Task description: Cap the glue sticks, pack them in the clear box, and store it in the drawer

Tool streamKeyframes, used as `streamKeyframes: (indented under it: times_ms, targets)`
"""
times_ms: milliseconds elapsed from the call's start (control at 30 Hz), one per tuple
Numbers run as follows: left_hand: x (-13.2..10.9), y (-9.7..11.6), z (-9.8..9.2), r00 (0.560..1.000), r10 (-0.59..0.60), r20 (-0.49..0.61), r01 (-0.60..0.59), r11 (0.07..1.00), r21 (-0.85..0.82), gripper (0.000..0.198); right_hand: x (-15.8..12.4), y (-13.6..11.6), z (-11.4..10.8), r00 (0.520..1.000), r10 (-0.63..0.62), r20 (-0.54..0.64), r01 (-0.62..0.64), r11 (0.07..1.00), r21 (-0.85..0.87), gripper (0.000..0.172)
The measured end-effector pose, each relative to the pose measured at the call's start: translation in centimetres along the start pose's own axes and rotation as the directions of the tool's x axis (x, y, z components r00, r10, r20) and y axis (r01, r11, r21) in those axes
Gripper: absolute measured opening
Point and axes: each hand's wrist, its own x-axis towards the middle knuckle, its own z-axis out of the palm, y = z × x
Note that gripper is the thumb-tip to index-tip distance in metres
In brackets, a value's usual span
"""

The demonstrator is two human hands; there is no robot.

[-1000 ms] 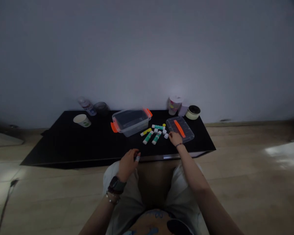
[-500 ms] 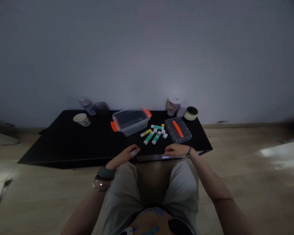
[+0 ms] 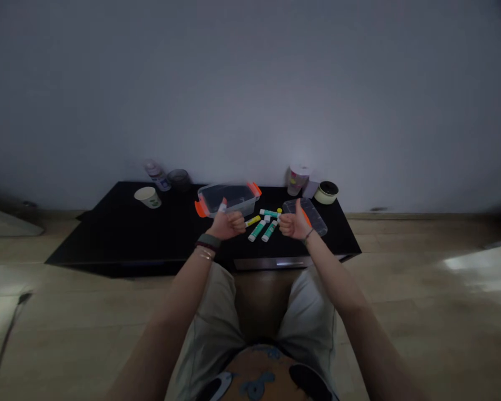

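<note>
Both my hands are raised over the black table with fingers curled in and thumbs pointing up. My left hand (image 3: pixel 227 224) appears in front of the clear plastic box (image 3: pixel 246 207) with orange clips, holding nothing; something pale is wrapped round its thumb. My right hand (image 3: pixel 295 224), likewise with nothing in it, covers part of the clear lid (image 3: pixel 317 220) with an orange handle. Between the hands lie several glue sticks: a green one (image 3: pixel 257 230), a second green one (image 3: pixel 269 230), a third (image 3: pixel 269 213) behind them, and a yellow one (image 3: pixel 253 221). A white cap (image 3: pixel 267 219) rests among them.
On the table's left are a paper cup (image 3: pixel 148 197), a bottle (image 3: pixel 157 176) and a dark round container (image 3: pixel 179 179). A plastic cup (image 3: pixel 297 179) and a cream round tin (image 3: pixel 326 192) with a black top stand at the back right. Behind rises a plain wall (image 3: pixel 250 89).
Both hands have lifted from the table's front edge and moved forward. Their fingers have curled into fists with the thumbs up. The view has shifted slightly.
</note>
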Motion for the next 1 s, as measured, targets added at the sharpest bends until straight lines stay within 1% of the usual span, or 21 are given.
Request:
streamKeyframes:
  times_ms: [67, 100, 167, 267, 400, 533, 700, 767, 833, 867, 900, 933, 967, 1000]
  targets:
    - [0.8, -2.4, -1.1, 0.996, -0.088, -0.022, 0.089, 0.995, 0.04, 0.072, 0.8, 2.3, -1.2, 0.995, 0.097, -0.02, -0.096, 0.995, 0.038, 0.072]
    - [1.0, -3.2, -1.5, 0.992, -0.119, -0.033, 0.121, 0.991, 0.053, 0.072, 1.0, 3.0, -1.5, 0.992, 0.123, -0.032, -0.122, 0.991, 0.053, 0.071]
    - [1.3, -4.2, -2.3, 0.988, -0.152, -0.04, 0.153, 0.987, 0.043, 0.071, 1.0, 3.6, -1.9, 0.988, 0.144, -0.051, -0.14, 0.987, 0.073, 0.071]
    - [1.8, -4.0, -2.8, 0.988, -0.152, -0.011, 0.151, 0.987, -0.049, 0.07, 1.1, 3.1, -1.9, 0.988, 0.137, -0.067, -0.131, 0.988, 0.083, 0.071]
    - [2.6, -3.1, -2.6, 0.988, -0.152, 0.027, 0.154, 0.978, -0.137, 0.07, 1.6, 2.2, -1.8, 0.992, 0.108, -0.063, -0.103, 0.991, 0.09, 0.07]
    - [2.9, -3.3, -2.5, 0.985, -0.169, 0.021, 0.171, 0.972, -0.161, 0.072, 2.0, 2.7, -2.2, 0.991, 0.118, -0.06, -0.111, 0.988, 0.112, 0.069]
    - [2.9, -3.8, -3.1, 0.976, -0.174, 0.132, 0.201, 0.953, -0.226, 0.073, 2.5, 3.7, -2.9, 0.994, 0.112, -0.004, -0.11, 0.985, 0.132, 0.072]
    - [2.9, -3.8, -3.4, 0.976, -0.154, 0.157, 0.185, 0.96, -0.211, 0.073, 2.6, 3.7, -3.0, 0.994, 0.113, 0.002, -0.113, 0.987, 0.115, 0.073]
    - [3.2, -3.9, -3.6, 0.983, -0.119, 0.142, 0.138, 0.981, -0.134, 0.072, 2.8, 3.6, -3.0, 0.994, 0.106, -0.023, -0.104, 0.991, 0.084, 0.074]
    - [3.5, -4.0, -3.6, 0.989, -0.097, 0.11, 0.103, 0.993, -0.05, 0.072, 2.9, 3.5, -3.0, 0.995, 0.083, -0.061, -0.08, 0.995, 0.062, 0.073]
    - [3.7, -4.2, -3.6, 0.997, -0.061, 0.041, 0.057, 0.995, 0.086, 0.071, 3.0, 3.4, -3.1, 0.991, 0.043, -0.127, -0.039, 0.999, 0.028, 0.073]
    - [4.1, -4.5, -3.6, 0.999, -0.001, -0.051, 0.014, 0.967, 0.254, 0.07, 3.2, 3.3, -3.3, 0.973, -0.021, -0.228, 0.015, 1.0, -0.028, 0.071]
    - [4.4, -4.8, -3.5, 0.986, 0.082, -0.143, -0.014, 0.906, 0.422, 0.068, 3.4, 3.2, -3.6, 0.927, -0.113, -0.358, 0.07, 0.989, -0.129, 0.068]
    - [4.6, -5.2, -3.4, 0.96, 0.175, -0.219, -0.022, 0.826, 0.564, 0.065, 3.5, 3.1, -4.0, 0.844, -0.227, -0.486, 0.107, 0.959, -0.263, 0.064]
